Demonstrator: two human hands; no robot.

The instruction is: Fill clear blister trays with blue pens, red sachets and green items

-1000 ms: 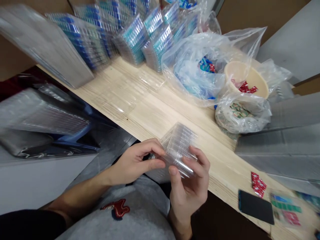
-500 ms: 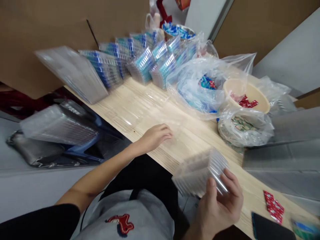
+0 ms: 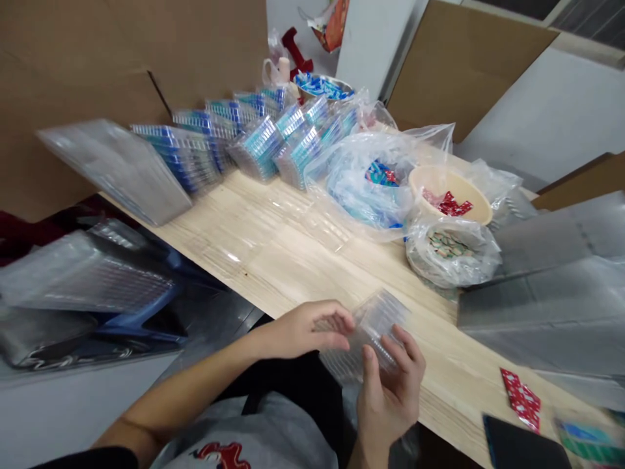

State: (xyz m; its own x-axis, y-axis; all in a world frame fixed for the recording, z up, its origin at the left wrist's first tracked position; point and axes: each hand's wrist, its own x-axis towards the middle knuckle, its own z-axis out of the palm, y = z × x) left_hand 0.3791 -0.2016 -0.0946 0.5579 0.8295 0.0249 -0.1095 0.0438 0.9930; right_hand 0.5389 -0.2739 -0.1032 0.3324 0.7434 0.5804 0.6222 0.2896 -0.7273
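Note:
My right hand point(image 3: 393, 381) grips a nested stack of clear plastic trays point(image 3: 383, 316) by its near side, over the table's front edge. My left hand point(image 3: 317, 329) is at the stack's left side, fingers curved and thumb apart, with nothing visible between them. Whether its fingertips touch the trays I cannot tell. On the table point(image 3: 288, 273) beyond my hands lie flat, clear plastic pieces point(image 3: 254, 238), hard to make out. Part of the held stack is blurred.
Filled tray stacks point(image 3: 256, 146) with blue contents stand at the back left, beside a leaning clear stack point(image 3: 122, 169). A plastic bag point(image 3: 342, 189), a cream tub point(image 3: 481, 195) and a bag of small packets point(image 3: 452, 251) stand behind. Red packets point(image 3: 520, 397) and a dark flat object point(image 3: 522, 443) lie right.
My right hand has brought the tray stack leftward, and my left hand has come down and right to meet it. The camera view has shifted.

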